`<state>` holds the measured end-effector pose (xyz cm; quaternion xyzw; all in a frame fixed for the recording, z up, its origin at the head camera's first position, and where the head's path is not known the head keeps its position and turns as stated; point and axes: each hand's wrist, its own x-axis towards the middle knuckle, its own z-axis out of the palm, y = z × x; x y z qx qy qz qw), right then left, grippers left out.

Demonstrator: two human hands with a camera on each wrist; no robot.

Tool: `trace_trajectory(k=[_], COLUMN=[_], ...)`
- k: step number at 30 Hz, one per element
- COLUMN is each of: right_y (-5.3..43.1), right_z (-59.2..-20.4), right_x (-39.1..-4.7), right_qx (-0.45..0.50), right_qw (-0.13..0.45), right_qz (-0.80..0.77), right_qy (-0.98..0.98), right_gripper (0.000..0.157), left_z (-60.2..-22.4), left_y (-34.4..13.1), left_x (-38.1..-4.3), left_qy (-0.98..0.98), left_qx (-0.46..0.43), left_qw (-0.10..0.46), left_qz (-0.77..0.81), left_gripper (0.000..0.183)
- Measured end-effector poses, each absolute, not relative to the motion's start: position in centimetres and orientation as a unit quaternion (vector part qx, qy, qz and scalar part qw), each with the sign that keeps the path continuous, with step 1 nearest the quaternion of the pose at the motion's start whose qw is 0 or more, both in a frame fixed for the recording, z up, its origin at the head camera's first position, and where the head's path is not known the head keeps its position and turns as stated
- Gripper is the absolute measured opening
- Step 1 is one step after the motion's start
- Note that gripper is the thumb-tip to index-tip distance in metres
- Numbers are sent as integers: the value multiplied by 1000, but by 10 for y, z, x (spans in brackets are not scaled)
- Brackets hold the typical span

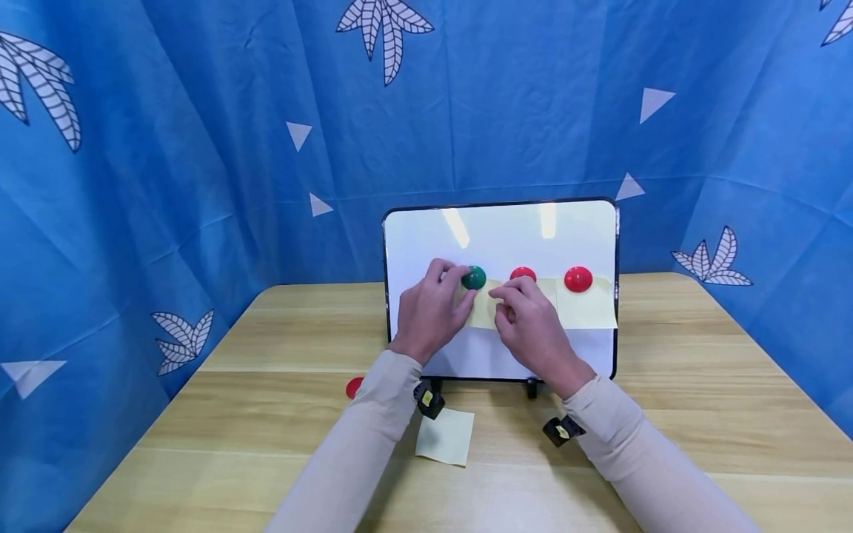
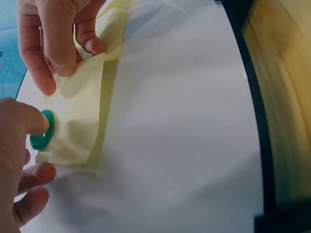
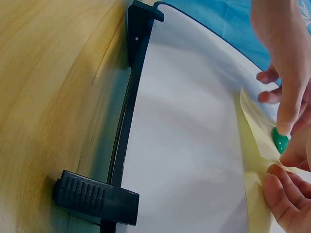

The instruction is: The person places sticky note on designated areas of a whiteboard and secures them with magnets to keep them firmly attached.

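On the whiteboard [image 1: 506,248], my left hand [image 1: 429,311] holds a round green magnet [image 2: 43,131], one digit pressing its domed face. The magnet lies over the top edge of a yellow paper note [image 2: 73,121]. My right hand [image 1: 533,326] pinches that note's side edge between thumb and fingers, seen in the right wrist view. The note's lower edge lifts off the board there. To the right, a red magnet [image 1: 578,279] sits over another note [image 1: 586,311]. A second red magnet [image 1: 523,273] is partly hidden by my right hand.
A loose pale note [image 1: 445,437] lies on the wooden table [image 1: 266,444] below the board. Another red magnet [image 1: 354,386] lies beside my left sleeve. Black feet, one a stand clip [image 3: 97,196], hold the board's lower edge. A blue curtain [image 1: 220,148] hangs behind.
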<state>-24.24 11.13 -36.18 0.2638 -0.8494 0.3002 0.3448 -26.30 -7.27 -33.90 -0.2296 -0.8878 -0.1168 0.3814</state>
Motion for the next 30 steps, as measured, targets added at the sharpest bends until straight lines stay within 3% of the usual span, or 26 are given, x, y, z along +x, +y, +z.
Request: trace_trajectory(k=[15, 30], right_y=[112, 114], right_z=[-358, -353], right_x=[-239, -237], right_qx=[234, 235], right_qw=[361, 353], right_qz=[303, 303], right_qy=[-850, -854], right_gripper=[18, 15], left_z=[-364, -389], left_y=[-117, -154], left_x=[-229, -215], left_qy=[-867, -887], left_qx=[-274, -238], left_qw=[384, 345], left_qz=[-160, -194], left_gripper=[15, 11])
